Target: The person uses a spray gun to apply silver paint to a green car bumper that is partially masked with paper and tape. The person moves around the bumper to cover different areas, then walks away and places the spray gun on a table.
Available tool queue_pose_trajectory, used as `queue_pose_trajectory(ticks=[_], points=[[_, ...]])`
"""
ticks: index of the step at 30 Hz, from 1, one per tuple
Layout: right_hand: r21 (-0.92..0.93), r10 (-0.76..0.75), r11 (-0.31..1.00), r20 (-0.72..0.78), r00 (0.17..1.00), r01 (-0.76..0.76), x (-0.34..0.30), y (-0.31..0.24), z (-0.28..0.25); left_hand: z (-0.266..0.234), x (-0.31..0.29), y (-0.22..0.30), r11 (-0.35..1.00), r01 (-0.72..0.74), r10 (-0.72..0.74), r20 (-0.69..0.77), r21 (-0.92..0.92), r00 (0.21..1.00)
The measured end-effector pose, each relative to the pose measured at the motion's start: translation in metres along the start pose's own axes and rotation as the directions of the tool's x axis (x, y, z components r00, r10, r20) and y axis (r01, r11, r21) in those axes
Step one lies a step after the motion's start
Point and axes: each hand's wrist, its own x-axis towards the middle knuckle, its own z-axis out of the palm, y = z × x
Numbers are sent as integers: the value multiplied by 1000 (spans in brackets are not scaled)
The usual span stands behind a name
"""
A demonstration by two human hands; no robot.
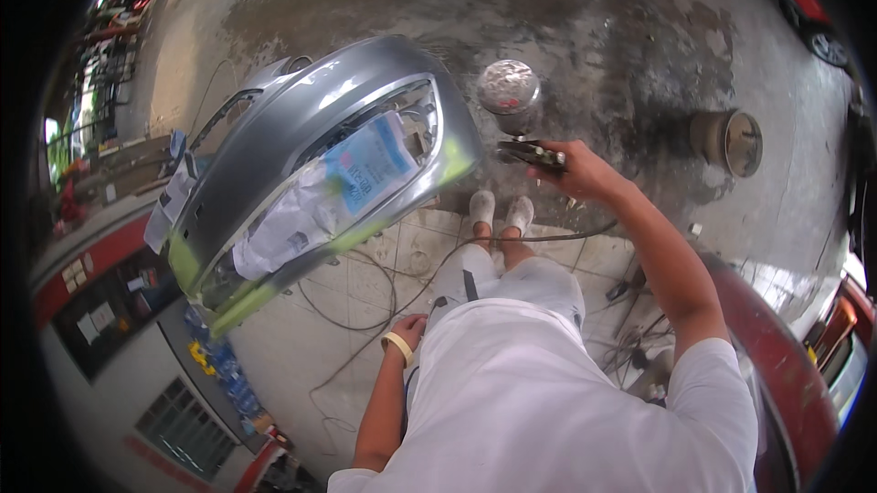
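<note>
My right hand (580,169) is closed around a dark spray gun (534,156), held out ahead of me to the right of a grey car bumper (365,82). Just beyond the gun shows a round, shiny silver-topped container (509,87); I cannot tell whether it is joined to the gun. The bumper has yellow-green edges, and its opening is covered by white masking paper (292,219) and a blue printed sheet (365,164). My left hand (408,332), with a pale band at its wrist, hangs beside my thigh. Its fingers are mostly turned away.
A thin dark hose (539,238) crosses in front of my legs and loops over the tiles. A metal drum (728,142) stands on the stained concrete at right. Near me at right is a dark red curved panel (776,356). Blue items (227,374) line the left wall.
</note>
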Motion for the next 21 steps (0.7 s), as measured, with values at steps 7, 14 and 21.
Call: queue_pose_trajectory(ticks=[7, 14, 21], points=[[-302, 104, 949, 35, 994, -89, 18, -74, -43, 46, 67, 13, 990, -106, 112, 56, -95, 992], [-239, -52, 967, 132, 990, 82, 37, -27, -19, 40, 93, 97, 917, -74, 107, 62, -392, 992], [-103, -81, 989, 241, 967, 108, 64, -7, -7, 121, 34, 135, 901, -62, 24, -93, -429, 995]])
